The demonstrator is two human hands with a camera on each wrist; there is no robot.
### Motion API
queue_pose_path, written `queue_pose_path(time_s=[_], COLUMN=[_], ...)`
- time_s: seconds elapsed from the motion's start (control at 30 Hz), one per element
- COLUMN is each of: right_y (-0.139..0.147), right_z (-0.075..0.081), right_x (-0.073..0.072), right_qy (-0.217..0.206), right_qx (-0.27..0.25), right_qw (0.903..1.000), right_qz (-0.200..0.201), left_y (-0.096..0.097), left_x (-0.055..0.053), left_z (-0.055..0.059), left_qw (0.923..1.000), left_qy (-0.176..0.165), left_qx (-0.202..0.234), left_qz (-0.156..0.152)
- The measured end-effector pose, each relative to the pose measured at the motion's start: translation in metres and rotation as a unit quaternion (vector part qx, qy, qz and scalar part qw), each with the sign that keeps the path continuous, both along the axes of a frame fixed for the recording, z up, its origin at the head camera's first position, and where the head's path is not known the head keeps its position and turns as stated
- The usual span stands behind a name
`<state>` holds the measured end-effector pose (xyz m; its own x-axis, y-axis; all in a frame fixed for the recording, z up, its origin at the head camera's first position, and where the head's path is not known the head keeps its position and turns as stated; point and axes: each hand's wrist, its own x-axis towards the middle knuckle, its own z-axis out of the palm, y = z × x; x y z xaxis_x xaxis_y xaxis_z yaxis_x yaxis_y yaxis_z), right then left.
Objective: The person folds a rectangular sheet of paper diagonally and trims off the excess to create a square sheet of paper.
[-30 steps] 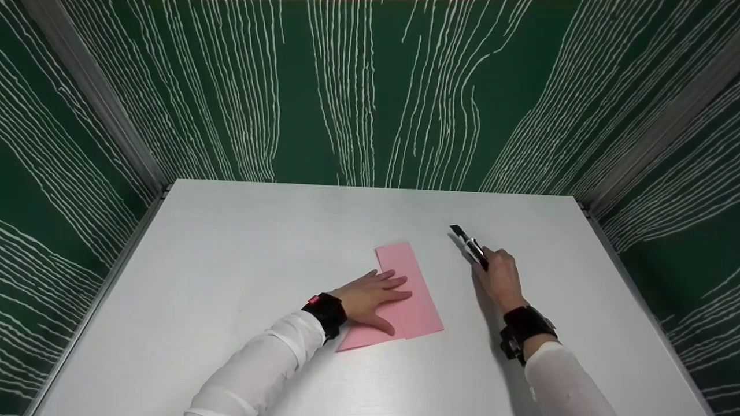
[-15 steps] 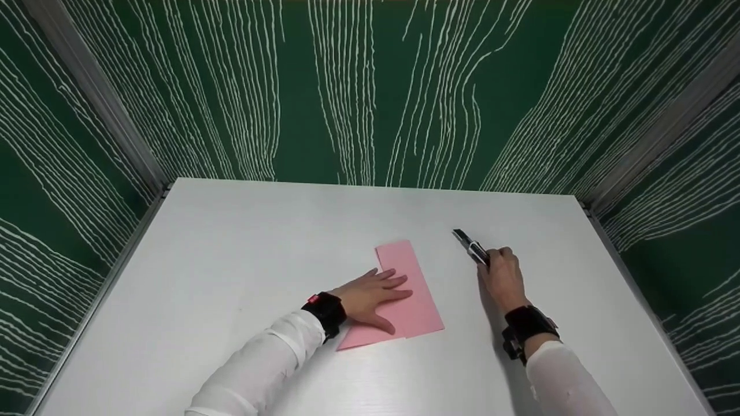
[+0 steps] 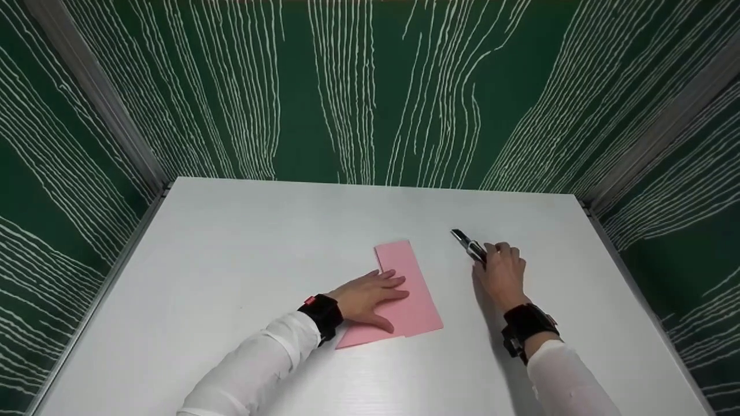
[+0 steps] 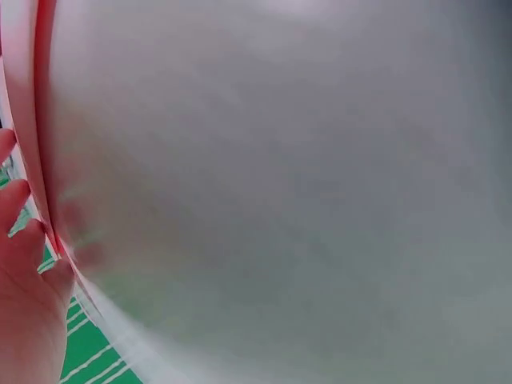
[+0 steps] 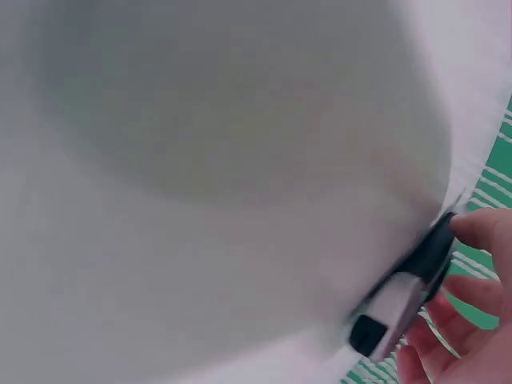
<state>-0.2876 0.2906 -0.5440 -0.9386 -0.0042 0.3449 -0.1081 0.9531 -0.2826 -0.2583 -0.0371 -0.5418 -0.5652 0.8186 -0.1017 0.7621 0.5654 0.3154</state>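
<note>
A pink sheet of folded paper (image 3: 413, 289) lies on the white table, its layers showing along the left edge. My left hand (image 3: 370, 299) rests on it, palm down with fingers spread. From the side, the left wrist view shows the paper's layered edge (image 4: 34, 120) beside the fingers. To the right of the paper, my right hand (image 3: 504, 274) holds a utility knife (image 3: 473, 248) by its rear end between thumb and fingers. The black blade end points away and to the left. In the right wrist view the black and white knife (image 5: 408, 292) lies along the fingers, slightly blurred.
The white table (image 3: 260, 231) runs back to a green wall (image 3: 399, 92) with pale wavy lines. Similar green panels stand at both sides, with grey metal posts (image 3: 104, 86) at the corners. Black bands (image 3: 529, 326) circle both wrists.
The knife has shifted slightly on the right side, and the right hand's fingers have moved a little around its rear end. The left hand and paper stay nearly where they were.
</note>
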Motion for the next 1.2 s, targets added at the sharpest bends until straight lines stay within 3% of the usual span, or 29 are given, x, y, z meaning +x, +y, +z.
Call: queue_pose_path(time_s=[0.13, 0.23, 0.3, 0.4, 0.53, 0.63, 0.8, 1.03, 1.2], right_y=[-0.016, -0.030, -0.039, -0.051, -0.065, -0.074, -0.083, -0.090, -0.092], right_z=[0.004, 0.008, 0.010, 0.015, 0.018, 0.018, 0.015, 0.013, 0.013], right_x=[0.002, 0.004, 0.007, 0.012, 0.018, 0.020, 0.022, 0.024, 0.024], right_qy=[0.027, 0.020, -0.019, -0.117, -0.236, -0.276, -0.290, -0.292, -0.283], right_qx=[0.007, 0.004, -0.013, -0.044, -0.060, -0.052, -0.037, -0.045, -0.070], right_qw=[0.9991, 0.9972, 0.9947, 0.9850, 0.9643, 0.9547, 0.9522, 0.9516, 0.9535], right_qz=[0.032, 0.071, 0.100, 0.119, 0.105, 0.099, 0.088, 0.083, 0.078], left_y=[0.001, 0.002, 0.004, 0.004, 0.004, 0.004, 0.005, 0.010, 0.012], left_x=[0.004, 0.006, 0.007, 0.009, 0.011, 0.015, 0.021, 0.023, 0.022], left_z=[0.003, 0.007, 0.009, 0.013, 0.013, 0.013, 0.015, 0.020, 0.018], left_qw=[0.9999, 0.9990, 0.9969, 0.9901, 0.9781, 0.9709, 0.9679, 0.9698, 0.9716], left_qy=[0.000, 0.019, 0.038, 0.058, 0.040, 0.014, -0.009, 0.016, -0.012], left_qx=[0.007, 0.002, 0.002, 0.009, 0.023, 0.020, 0.002, -0.029, -0.012], left_qz=[0.015, 0.040, 0.069, 0.127, 0.203, 0.238, 0.251, 0.242, 0.236])
